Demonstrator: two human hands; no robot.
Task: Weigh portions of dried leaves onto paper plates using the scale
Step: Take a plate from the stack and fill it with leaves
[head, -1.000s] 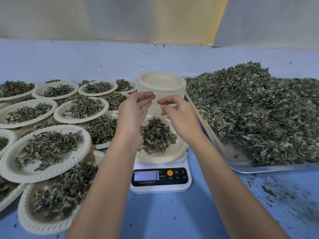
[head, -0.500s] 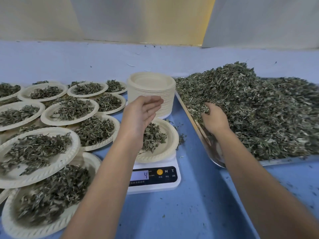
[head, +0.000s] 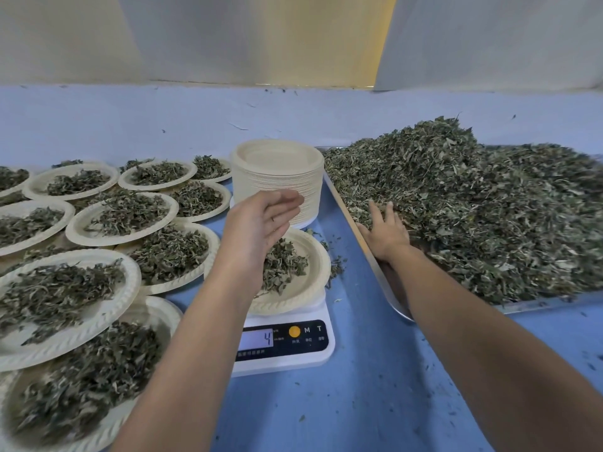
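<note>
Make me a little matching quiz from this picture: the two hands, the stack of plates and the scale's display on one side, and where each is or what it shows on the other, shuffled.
Things
1. left hand
2. right hand
3. stack of empty paper plates
4. scale display

Places or states
A. reads 4
B. fingers spread on the leaf pile in the metal tray
C. held open above the plate on the scale
D. stands behind the scale, beside the tray

Right pairs: 1-C, 2-B, 3-D, 4-A
</note>
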